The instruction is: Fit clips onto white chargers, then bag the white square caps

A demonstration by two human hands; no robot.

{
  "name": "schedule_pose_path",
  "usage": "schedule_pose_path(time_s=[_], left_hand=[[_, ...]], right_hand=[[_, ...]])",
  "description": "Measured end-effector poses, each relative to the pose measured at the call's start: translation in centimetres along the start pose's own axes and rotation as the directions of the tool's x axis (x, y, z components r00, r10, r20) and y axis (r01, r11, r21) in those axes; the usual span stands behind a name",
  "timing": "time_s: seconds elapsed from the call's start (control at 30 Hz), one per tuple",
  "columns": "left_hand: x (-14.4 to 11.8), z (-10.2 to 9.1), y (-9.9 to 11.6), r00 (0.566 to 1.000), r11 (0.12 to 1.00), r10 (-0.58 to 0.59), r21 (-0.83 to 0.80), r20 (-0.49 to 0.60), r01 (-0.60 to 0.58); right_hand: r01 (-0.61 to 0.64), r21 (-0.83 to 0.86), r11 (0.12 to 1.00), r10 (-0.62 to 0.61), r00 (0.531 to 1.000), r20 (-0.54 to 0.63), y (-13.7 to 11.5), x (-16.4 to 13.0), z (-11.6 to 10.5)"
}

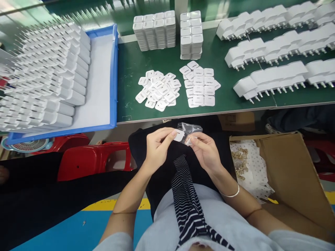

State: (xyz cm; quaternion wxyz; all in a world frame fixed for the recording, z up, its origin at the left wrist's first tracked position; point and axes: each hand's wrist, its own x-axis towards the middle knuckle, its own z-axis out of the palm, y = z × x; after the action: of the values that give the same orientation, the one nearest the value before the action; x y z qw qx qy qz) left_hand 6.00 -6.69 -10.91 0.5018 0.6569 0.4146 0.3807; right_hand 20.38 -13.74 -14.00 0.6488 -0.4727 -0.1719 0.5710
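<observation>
Over my lap, my left hand [158,148] pinches a flat white plastic cover [179,135] with a small dark slot, between thumb and forefinger. Close by on its right, my right hand [206,151] is closed on a crumpled clear plastic bag [193,128]. Something small and white [190,141] shows at the right fingertips; its kind is hard to make out. Ahead on the green bench [128,101] lie a loose heap of similar white covers [158,90] and a neater overlapping group of covers [203,87].
Tall stacks of covers [154,30] stand at the back. Rows of white plug adapters [269,78] fill the bench's right. On the left, a blue-rimmed tray [114,76] holds white housings [65,69]. An open cardboard box [290,164] and a red stool [83,162] flank my lap.
</observation>
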Motion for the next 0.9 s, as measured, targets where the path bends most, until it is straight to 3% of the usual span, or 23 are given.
schedule_pose_path(time_s=[0.17, 0.23, 0.3, 0.37, 0.47, 0.53, 0.6, 0.7, 0.8, 0.83, 0.9], left_hand=[[2.7, -0.4, 1.6, 0.970, 0.956, 0.241, 0.168, 0.011, -0.240], [4.2, -1.4, 1.8, 0.946, 0.926, 0.314, 0.247, -0.077, -0.287], [5.9, -2.8, 1.8, 0.891, 0.871, 0.406, 0.382, -0.205, -0.309], [8.0, -4.1, 1.5, 0.842, 0.783, 0.485, 0.545, -0.235, -0.299], [11.2, -4.9, 0.7, 0.878, 0.666, 0.460, 0.706, -0.132, -0.243], [12.8, -4.9, 0.2, 0.918, 0.635, 0.391, 0.740, -0.062, -0.220], [13.4, -4.6, 0.1, 0.927, 0.628, 0.373, 0.747, -0.042, -0.219], [11.6, -3.4, 1.0, 0.869, 0.611, 0.492, 0.733, -0.056, -0.299], [6.8, -1.2, 1.8, 0.808, 0.591, 0.589, 0.682, 0.000, -0.431], [4.9, -0.3, 1.8, 0.833, 0.636, 0.552, 0.628, 0.036, -0.448], [1.4, 1.6, 1.3, 0.908, 0.758, 0.417, 0.534, 0.043, -0.374]], right_hand=[[0.129, -0.014, 0.992, -0.130, 0.988, -0.082, -1.1, 0.3, -0.1], [0.165, 0.007, 0.986, -0.162, 0.975, -0.149, -1.3, 0.4, -0.7], [0.167, 0.041, 0.985, -0.154, 0.964, -0.215, -1.3, 0.5, -1.5], [0.126, 0.083, 0.989, -0.104, 0.968, -0.228, -1.1, 0.6, -2.1], [0.070, 0.143, 0.987, -0.043, 0.982, -0.184, -0.7, 0.5, -2.2], [0.076, 0.164, 0.984, -0.047, 0.984, -0.171, -0.5, 0.6, -1.9], [0.085, 0.171, 0.982, -0.058, 0.986, -0.157, -0.4, 0.7, -1.7], [0.091, 0.176, 0.980, -0.067, 0.988, -0.138, -0.4, 1.1, -1.5], [0.117, 0.184, 0.976, -0.086, 0.982, -0.170, -0.3, 1.6, -1.4], [0.125, 0.190, 0.974, -0.089, 0.979, -0.184, -0.3, 1.7, -1.4], [0.128, 0.200, 0.971, -0.089, 0.978, -0.190, -0.1, 1.6, -1.1]])
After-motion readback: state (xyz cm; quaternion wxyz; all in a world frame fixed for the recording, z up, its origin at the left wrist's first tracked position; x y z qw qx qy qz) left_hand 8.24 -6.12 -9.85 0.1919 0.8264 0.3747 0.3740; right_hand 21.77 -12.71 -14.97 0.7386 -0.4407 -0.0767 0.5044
